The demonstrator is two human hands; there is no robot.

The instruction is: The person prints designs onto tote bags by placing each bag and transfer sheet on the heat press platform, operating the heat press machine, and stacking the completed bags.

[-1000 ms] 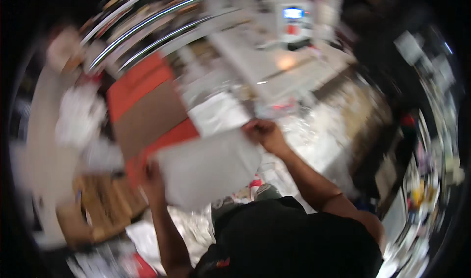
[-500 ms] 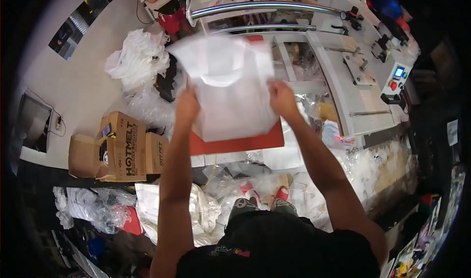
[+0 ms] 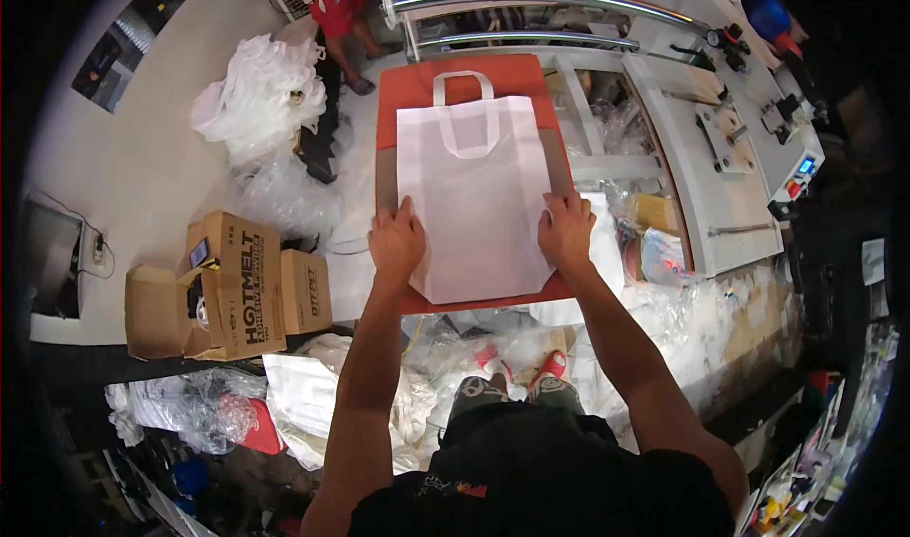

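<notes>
A white fabric tote bag (image 3: 479, 215) lies flat on a red-orange board (image 3: 517, 74), its handles toward the far end. One handle loop reaches past the bag's mouth, and the other folds down over its front. My left hand (image 3: 398, 240) is at the bag's left edge, fingers bent and closed on the border. Opposite it, my right hand (image 3: 567, 232) holds the right edge the same way. Parts of a grey-brown surface on the board show beside the bag. My fingertips under the edges are hidden.
A white press machine (image 3: 692, 148) with metal bars (image 3: 531, 4) and a control box (image 3: 801, 182) stands right and beyond. Open cardboard boxes (image 3: 227, 286) sit at left. White plastic bags (image 3: 261, 110) are heaped farther back, near another person's legs (image 3: 346, 25). Plastic wrap litters the floor.
The bag was raised and blurred by motion between my hands; now it lies flat on the board. Both hands have come down and nearer. The view has shifted slightly.
</notes>
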